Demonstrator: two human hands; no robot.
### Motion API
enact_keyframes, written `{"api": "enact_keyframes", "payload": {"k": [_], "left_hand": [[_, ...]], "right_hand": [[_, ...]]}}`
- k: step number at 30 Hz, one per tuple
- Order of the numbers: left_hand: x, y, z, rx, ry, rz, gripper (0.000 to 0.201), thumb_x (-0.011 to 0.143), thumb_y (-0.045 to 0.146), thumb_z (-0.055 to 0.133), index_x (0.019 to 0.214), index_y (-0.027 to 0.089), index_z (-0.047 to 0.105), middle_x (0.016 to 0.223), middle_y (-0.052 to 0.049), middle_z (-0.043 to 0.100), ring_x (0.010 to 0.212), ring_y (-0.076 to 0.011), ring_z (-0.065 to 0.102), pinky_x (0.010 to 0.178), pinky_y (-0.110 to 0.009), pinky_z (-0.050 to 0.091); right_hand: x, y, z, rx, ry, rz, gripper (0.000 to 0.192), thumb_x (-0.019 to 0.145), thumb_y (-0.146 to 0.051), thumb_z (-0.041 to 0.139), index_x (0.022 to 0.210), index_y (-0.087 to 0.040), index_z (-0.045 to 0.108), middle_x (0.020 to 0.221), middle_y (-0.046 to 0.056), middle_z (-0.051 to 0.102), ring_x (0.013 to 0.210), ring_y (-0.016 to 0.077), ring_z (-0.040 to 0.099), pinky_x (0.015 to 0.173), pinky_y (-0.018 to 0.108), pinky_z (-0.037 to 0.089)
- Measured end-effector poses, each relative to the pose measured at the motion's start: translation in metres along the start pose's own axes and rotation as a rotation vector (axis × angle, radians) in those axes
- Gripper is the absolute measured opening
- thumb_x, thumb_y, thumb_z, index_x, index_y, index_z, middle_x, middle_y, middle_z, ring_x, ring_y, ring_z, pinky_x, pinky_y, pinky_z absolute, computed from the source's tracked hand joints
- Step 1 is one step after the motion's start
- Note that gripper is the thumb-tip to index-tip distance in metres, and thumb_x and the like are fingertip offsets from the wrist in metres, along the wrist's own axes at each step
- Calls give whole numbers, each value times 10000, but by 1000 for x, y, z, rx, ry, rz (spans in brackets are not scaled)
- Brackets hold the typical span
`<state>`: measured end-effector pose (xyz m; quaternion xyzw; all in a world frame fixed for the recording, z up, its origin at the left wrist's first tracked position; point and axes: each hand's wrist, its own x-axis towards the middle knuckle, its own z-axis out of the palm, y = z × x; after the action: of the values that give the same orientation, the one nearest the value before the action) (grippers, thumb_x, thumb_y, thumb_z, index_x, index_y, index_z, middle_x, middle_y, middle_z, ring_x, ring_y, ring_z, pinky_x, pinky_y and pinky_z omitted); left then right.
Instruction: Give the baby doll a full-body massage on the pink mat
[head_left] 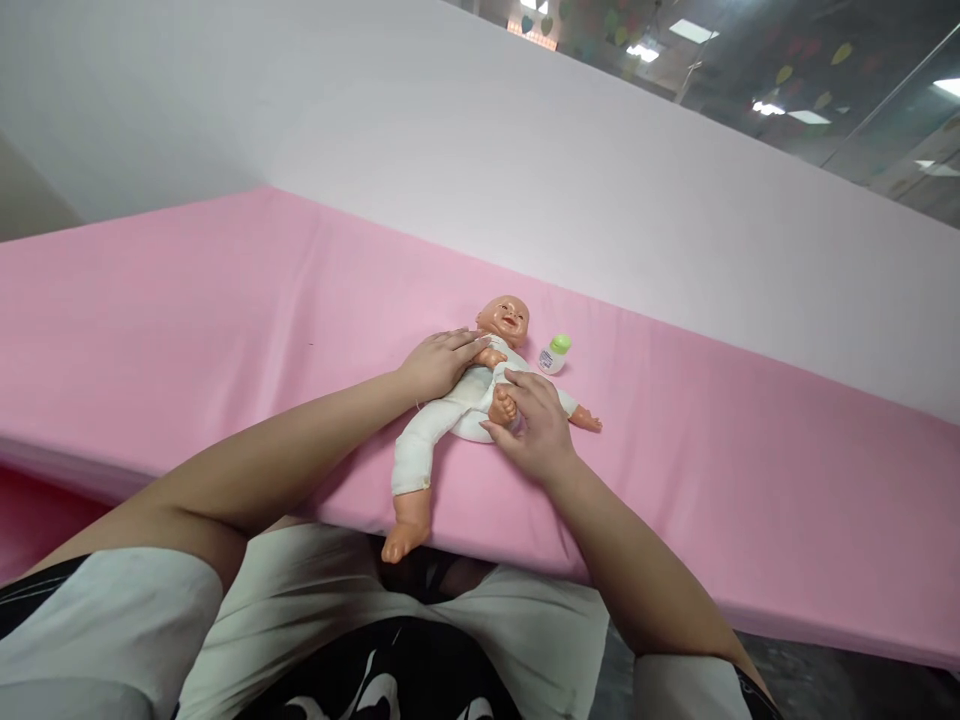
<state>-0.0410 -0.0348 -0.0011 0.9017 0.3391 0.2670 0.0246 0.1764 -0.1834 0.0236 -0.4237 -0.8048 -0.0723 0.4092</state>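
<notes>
A baby doll in white clothes lies on its back on a pink mattress, head pointing away from me. My left hand rests flat on the doll's chest and arm, fingers extended. My right hand grips the doll's raised foot near its hip. The doll's other leg hangs over the mattress's near edge. A small white bottle with a green cap lies just right of the doll's head.
A white wall panel rises behind the mattress. Glass with reflected ceiling lights is at the upper right. My lap in light shorts is below the mattress edge.
</notes>
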Motion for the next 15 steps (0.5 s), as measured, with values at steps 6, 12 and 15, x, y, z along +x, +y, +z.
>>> {"api": "enact_keyframes", "payload": {"k": [6, 12, 15], "left_hand": [[-5, -11, -2, -340, 203, -319, 586, 1027, 338, 490, 1603, 231, 483, 1505, -86, 654, 1349, -280, 637, 1151, -433, 498], [5, -50, 10, -811, 432, -874, 444, 993, 371, 601, 1405, 210, 559, 1203, -126, 731, 1025, -255, 737, 917, -415, 607], [12, -64, 12, -1066, 484, -1015, 361, 984, 386, 650, 1288, 210, 567, 1142, -127, 705, 932, -228, 748, 815, -367, 631]], "right_hand": [[-2, -32, -7, 11, -18, -220, 386, 820, -488, 854, 1065, -242, 686, 1099, 104, 765, 1020, 296, 677, 932, 500, 560], [-21, -60, 13, 216, -357, -427, 639, 736, -853, 738, 734, -248, 533, 691, 1, 592, 669, 175, 533, 650, 359, 460], [-30, -64, 27, 282, -414, -429, 709, 689, -924, 702, 706, -248, 490, 647, -30, 512, 630, 151, 474, 616, 337, 416]]}}
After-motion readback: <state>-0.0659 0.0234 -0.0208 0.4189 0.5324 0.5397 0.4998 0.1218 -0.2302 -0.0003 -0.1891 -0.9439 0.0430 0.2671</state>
